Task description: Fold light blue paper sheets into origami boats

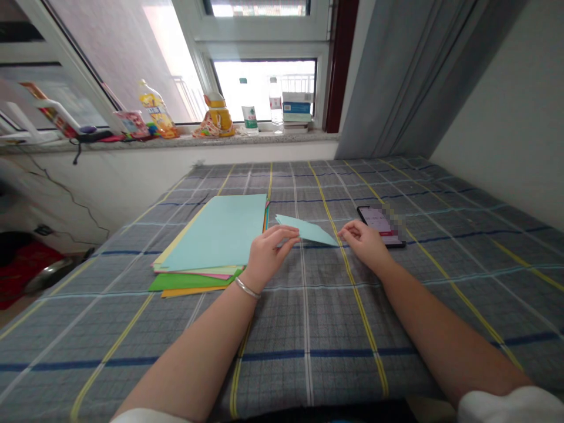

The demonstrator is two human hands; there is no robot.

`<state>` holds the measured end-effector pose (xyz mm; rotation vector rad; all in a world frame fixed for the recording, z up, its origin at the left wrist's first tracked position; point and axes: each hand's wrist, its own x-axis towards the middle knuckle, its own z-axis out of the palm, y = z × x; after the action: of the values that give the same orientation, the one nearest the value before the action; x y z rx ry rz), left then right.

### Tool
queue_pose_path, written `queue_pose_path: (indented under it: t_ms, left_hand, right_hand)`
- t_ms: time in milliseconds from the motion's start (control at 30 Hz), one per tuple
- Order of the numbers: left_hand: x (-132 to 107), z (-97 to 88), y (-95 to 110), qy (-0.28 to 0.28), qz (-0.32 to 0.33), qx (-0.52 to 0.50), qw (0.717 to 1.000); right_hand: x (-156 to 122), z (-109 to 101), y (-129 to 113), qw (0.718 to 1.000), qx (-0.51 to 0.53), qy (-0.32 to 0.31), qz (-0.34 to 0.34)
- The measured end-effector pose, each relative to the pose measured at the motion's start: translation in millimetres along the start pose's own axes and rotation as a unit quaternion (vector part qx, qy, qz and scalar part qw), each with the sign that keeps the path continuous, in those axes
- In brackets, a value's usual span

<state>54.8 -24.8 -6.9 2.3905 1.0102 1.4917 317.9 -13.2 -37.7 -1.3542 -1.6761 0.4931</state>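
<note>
A folded light blue sheet of paper (315,232), narrowing to a point on its right, is held up a little over the checked cloth. My left hand (274,247), with a silver bangle at the wrist, pinches its left part between thumb and fingers. Close by the pointed right end is my right hand (362,241), its fingers curled together. I see no paper between those fingertips; a small gap seems to part them from the tip. Left of my left hand lies a stack of coloured paper (215,232), light blue on top, with yellow, pink, green and orange edges showing.
A phone (381,227) with a lit screen lies just beyond my right hand. Grey plaid cloth (343,329) covers the surface. On the windowsill (176,145) at the back stand bottles (158,111), a yellow cup (219,117) and boxes (296,108). A grey curtain (396,76) hangs at the right.
</note>
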Motion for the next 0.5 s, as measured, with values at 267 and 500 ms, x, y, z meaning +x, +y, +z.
queue_pose_path:
  t_ms: [267,500]
  left_hand:
    - [-1,0.1,10,-0.058,0.05,0.006,0.997]
    - [-2,4.9,5,-0.015,0.062,0.022,0.998]
  right_hand:
    - [1,17,14,0.993,0.076,-0.038,0.079]
    - [6,17,16,0.966,0.228,-0.015,0.121]
